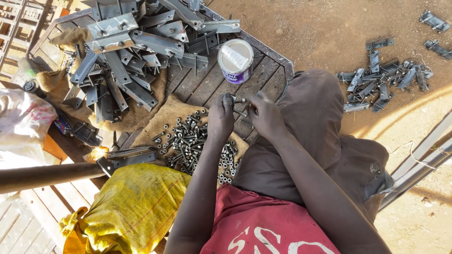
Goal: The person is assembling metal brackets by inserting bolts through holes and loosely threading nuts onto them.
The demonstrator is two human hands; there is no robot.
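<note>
**Two hands on a bolt above the nut pile**

The left hand (221, 116) and the right hand (264, 115) meet over a wooden pallet (197, 84), both pinching a small bolt (239, 100) between them; its head pokes out from the left fingertips. The left hand is clenched around the bolt end, and the right fingers curl in on the same piece, though what exactly they pinch is too small to tell. Just below the left hand, a heap of nuts and bolts (188, 141) lies on a burlap sack (165, 117). A tin can (235, 60) with a white lid stands just beyond the hands. Further back on the pallet sits a pile of steel brackets (132, 47). A smaller bracket pile (381, 84) lies well apart on the dirt to the right. A yellow bag (127, 207) rests near the left elbow, touching one bracket (125, 157)
</note>
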